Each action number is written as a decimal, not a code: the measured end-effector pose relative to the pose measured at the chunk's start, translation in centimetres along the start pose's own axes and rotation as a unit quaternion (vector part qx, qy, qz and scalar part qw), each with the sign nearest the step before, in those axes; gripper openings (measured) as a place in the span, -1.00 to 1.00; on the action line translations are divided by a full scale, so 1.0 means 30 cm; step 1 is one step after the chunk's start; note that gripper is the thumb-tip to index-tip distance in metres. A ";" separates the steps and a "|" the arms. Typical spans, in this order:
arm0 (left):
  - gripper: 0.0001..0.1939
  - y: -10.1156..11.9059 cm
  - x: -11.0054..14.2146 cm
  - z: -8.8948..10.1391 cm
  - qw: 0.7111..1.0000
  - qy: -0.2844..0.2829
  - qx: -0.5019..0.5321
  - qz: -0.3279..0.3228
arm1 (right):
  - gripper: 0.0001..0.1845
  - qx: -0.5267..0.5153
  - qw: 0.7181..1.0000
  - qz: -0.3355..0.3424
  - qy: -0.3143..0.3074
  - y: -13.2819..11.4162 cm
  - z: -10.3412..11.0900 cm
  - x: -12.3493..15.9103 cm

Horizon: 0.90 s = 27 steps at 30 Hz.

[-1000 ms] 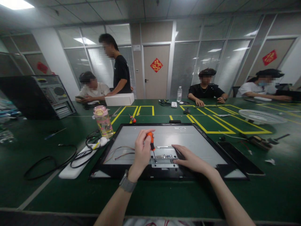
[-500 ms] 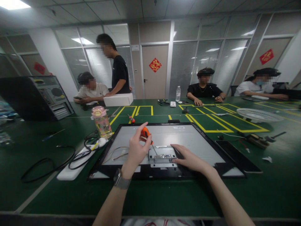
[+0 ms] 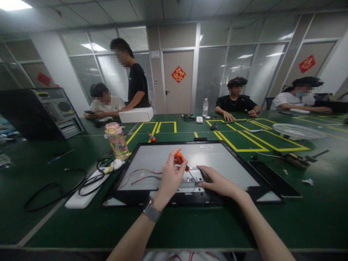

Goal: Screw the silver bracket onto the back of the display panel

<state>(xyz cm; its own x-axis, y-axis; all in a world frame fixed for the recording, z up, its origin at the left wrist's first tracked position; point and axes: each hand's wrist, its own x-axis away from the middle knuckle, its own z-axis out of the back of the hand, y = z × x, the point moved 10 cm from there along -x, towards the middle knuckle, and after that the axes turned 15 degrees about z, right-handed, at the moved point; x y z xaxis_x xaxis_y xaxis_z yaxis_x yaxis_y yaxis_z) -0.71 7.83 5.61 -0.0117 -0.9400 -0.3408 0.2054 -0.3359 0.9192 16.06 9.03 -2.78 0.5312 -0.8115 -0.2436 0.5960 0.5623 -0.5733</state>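
My left hand (image 3: 172, 177) is closed around an orange-handled screwdriver (image 3: 181, 160). The thin shaft slants down to the right, and its tip meets the hardware on a silver metal bracket (image 3: 187, 189). Thumb and fingers of my right hand (image 3: 217, 181) grip the bracket's right end, thumb near the screwdriver tip. Beneath the bracket, a flat display panel (image 3: 231, 163) with a black frame lies back side up on the green table. Thin wires (image 3: 141, 173) run across the panel left of the bracket. My left wrist and palm hide part of the bracket.
Left of the panel are a white power strip (image 3: 81, 198) with black cables and a pink-lidded bottle (image 3: 116, 142). A black phone-like slab (image 3: 274, 178) lies at the right. A computer case (image 3: 32, 114) stands far left. Several people are across the table (image 3: 174, 228).
My left hand has moved right with the screwdriver, bringing its tip from the bracket's left part to its right end. My right hand has stayed in place.
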 end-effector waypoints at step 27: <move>-0.74 0.231 0.035 -0.153 0.962 -0.143 -0.132 -0.192 | -0.37 -0.012 0.998 0.055 0.019 -0.028 0.007 -0.007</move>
<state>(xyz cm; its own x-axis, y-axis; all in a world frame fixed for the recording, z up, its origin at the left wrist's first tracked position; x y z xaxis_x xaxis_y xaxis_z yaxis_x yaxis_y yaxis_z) 5.20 4.78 10.72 -0.3971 -0.7400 -0.5429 0.3734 -0.6706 0.6410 15.58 8.75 -2.07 0.5690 -0.7506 -0.3360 0.5208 0.6451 -0.5591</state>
